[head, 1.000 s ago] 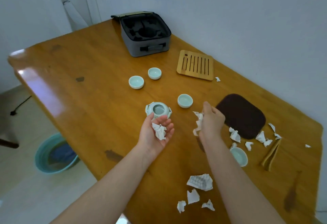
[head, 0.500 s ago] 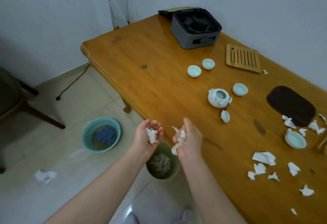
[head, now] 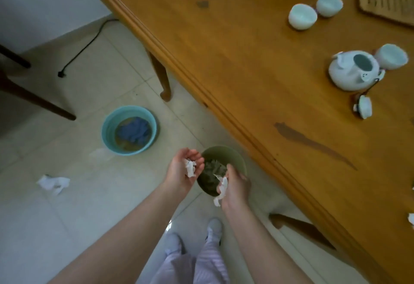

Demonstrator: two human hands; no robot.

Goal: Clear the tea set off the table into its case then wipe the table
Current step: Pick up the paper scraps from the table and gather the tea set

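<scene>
The pale celadon ceramic teapot (head: 349, 75) sits lidless on the orange wooden table (head: 246, 48), near three matching cups (head: 302, 16). Past the table edge, the left hand (head: 182, 171) and right hand (head: 235, 186) each curl around torn white paper scraps (head: 190, 167) above a round olive bin (head: 235, 158), near a turquoise plastic basin (head: 107, 131).

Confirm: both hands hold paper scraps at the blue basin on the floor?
No. Head view: the left hand and right hand hold the scraps at the green bin on the floor; the blue basin stands apart, to their left.
</scene>
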